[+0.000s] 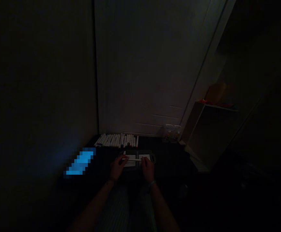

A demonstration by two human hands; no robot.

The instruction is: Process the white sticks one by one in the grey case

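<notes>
Both hands (117,168) (148,168) pinch a white marker (134,159) spanning crosswise between them.

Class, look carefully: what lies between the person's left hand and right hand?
In the head view, a slim white marker spans the gap from the left hand to the right hand, with part of a dark case showing behind it.

One left hand (117,167), one right hand (148,167), one held white marker (135,159)
Roughly twenty more markers (116,140) in one row, too dark and overlapped to count exactly; one desk (170,161), one case (153,157) with two compartments, two clear containers (167,137), one pixelated blue patch (81,162), one box-like cabinet (210,135).
</notes>
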